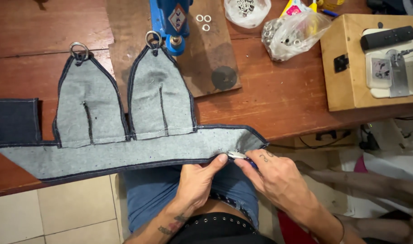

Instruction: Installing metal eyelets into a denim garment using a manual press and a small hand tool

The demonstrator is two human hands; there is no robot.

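Note:
A grey denim garment piece (125, 153) with dark stitched edges lies on the wooden table, two triangular cups pointing away from me. Each cup tip carries a metal ring: the left ring (78, 49) and the right ring (153, 39). My left hand (198, 177) pinches the lower edge of the band near its right end. My right hand (276, 174) holds a small silver and blue tool (239, 156) against the same edge, right beside my left thumb.
A blue press machine (172, 20) stands on a wooden board (211, 54) behind the cups. Loose eyelets (203, 20) and two plastic bags of metal rings (290, 34) lie at the back. A sewing machine in a wooden base (373, 58) sits at right.

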